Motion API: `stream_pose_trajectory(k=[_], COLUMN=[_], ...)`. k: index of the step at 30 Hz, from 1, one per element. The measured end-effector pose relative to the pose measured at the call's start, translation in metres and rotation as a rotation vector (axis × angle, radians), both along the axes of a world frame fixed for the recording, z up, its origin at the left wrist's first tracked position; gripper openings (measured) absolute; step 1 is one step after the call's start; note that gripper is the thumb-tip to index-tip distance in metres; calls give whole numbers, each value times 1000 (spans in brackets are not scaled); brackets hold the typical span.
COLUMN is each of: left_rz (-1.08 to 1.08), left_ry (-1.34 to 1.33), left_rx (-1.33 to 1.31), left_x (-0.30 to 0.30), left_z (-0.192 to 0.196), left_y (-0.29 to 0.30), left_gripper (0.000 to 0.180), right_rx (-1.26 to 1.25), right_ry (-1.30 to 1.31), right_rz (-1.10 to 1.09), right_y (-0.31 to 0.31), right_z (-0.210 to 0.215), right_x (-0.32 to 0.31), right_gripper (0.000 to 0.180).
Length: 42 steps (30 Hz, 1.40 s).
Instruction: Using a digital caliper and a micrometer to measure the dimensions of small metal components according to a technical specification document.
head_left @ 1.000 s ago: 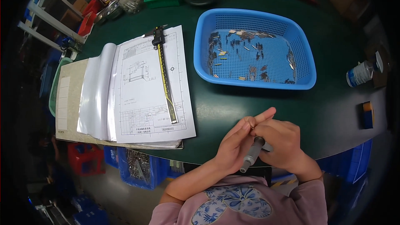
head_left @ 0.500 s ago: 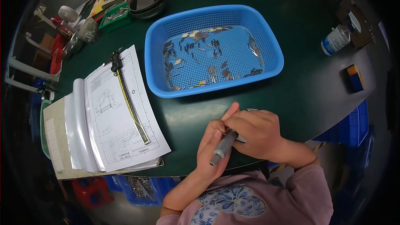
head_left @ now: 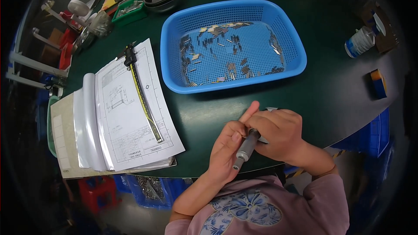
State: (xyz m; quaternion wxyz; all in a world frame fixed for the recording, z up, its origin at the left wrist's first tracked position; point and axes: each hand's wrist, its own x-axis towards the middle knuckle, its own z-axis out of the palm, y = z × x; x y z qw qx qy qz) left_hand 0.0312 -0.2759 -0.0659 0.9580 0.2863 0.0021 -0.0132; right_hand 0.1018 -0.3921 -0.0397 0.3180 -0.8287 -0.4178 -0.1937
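Observation:
A grey micrometer (head_left: 247, 146) is held at the table's near edge, its barrel slanting down toward me. My right hand (head_left: 278, 131) wraps around it, and a bit of pale metal (head_left: 271, 109) shows past the knuckles. Against the barrel's left side is my left hand (head_left: 225, 146), its fingers curled in and one digit stretched out ahead. Whatever those curled fingers pinch is hidden. Beyond both hands stands a blue plastic basket (head_left: 235, 88) with many small metal pins (head_left: 231, 69) scattered in loose clusters on its mesh bottom.
Left of the basket lies an open binder with a drawing sheet (head_left: 126, 117), a digital caliper (head_left: 141, 91) across it. A spray bottle (head_left: 360, 42) and a roll of tape (head_left: 378, 83) sit at right. Farther back are a green tray (head_left: 130, 14) and dark bowls (head_left: 163, 2).
The view has shifted slightly, so the table's things appear a little higher and to the right. Both hands keep their hold at the micrometer with little visible change.

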Motion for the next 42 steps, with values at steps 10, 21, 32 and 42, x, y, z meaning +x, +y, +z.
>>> stream_pose_trajectory(k=[10,21,32,42], left_rz=[-43,-53,-55,134], left_ry=[39,20,211,279], left_rx=[-223,-153,-65,384], left_x=[0,2,2,0], left_z=[13,2,0,-4], left_y=[2,9,18,13], left_gripper=[14,14,13,12], right_rx=[16,-24,86,225], right_ry=[-80,-75,-76,512], right_rz=[97,165,162,211], right_y=[10,12,9,6], right_z=[12,14,11,14], right_x=[4,9,10,6], right_gripper=[28,23,20,19])
